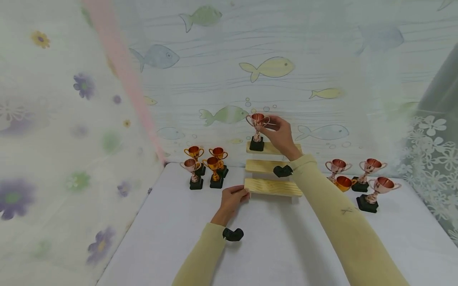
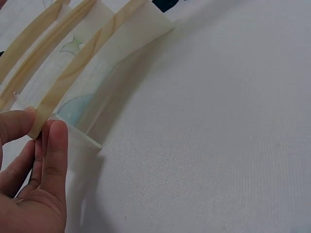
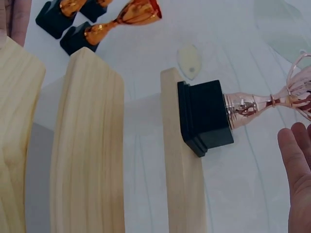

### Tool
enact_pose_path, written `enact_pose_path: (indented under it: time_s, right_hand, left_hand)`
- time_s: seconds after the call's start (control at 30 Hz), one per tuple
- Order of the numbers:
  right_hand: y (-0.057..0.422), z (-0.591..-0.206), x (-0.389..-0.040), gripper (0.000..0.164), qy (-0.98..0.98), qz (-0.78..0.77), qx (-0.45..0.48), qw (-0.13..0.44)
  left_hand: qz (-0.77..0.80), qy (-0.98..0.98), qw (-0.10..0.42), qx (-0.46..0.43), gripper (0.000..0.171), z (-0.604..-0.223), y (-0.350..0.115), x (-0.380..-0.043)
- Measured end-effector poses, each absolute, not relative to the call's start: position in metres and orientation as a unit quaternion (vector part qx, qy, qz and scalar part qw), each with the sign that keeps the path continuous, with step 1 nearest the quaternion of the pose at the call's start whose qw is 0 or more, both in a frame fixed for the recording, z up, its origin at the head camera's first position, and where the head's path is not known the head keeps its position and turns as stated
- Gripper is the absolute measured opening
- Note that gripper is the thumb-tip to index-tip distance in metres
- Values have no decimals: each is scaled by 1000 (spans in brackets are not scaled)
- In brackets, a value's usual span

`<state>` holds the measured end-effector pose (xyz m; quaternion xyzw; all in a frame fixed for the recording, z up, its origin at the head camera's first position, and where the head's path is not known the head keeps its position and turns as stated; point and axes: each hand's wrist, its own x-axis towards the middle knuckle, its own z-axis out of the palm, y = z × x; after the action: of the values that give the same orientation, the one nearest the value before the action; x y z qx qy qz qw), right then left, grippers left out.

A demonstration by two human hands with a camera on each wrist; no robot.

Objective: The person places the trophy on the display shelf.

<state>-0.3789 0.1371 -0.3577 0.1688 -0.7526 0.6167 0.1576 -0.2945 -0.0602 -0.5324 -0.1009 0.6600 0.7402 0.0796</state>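
Observation:
A rose-gold trophy (image 1: 257,119) stands upright with its black base (image 3: 206,116) on the top step of a wooden three-tier display stand (image 1: 273,187). My right hand (image 1: 280,133) holds its cup, thumb in front and fingers at the side near a handle. In the right wrist view the fingertips (image 3: 291,141) are right by the cup, which the frame edge cuts off. With thumb and fingers, my left hand (image 1: 232,198) pinches the left end of the lowest wooden step (image 2: 73,68). Clear side panels (image 2: 80,131) support the steps.
Several gold and rose-gold trophies (image 1: 213,163) stand on the white table (image 1: 150,246) left of the stand. More trophies (image 1: 383,185) are at the right, partly overlapping, beyond my right forearm. A fish-patterned curtain (image 1: 222,51) hangs close behind the stand.

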Motion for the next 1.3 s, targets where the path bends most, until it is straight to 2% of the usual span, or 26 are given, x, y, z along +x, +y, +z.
enact_pose_path:
  time_s: [0.2,0.33,0.57,0.7,1.03,1.3]
  right_hand:
    - [151,-350,-351,49,-747,623,164,164]
    - [173,-367,-347,45,-708,652,176,206]
    - [209,-388,-310,32,-676,660,202,260]
    - [229,-399,-290,29,-696,634,185,281]
    - [267,-431,-250,35,-768,556,96,304]
    - [293,-447,-232,38,-783,538,57,306]
  left_hand:
    - [742,660,75,-86,29,-530,-61,-294]
    - [739,663,78,-94,29,-532,-60,-294]
    - [734,667,77,-100,31,-535,-59,-294]
    - [738,663,76,-103,30,-534,-58,-294]
    - [744,657,68,-100,30,-533,-58,-292]
    - [745,657,64,-100,31,-535,-57,-293]
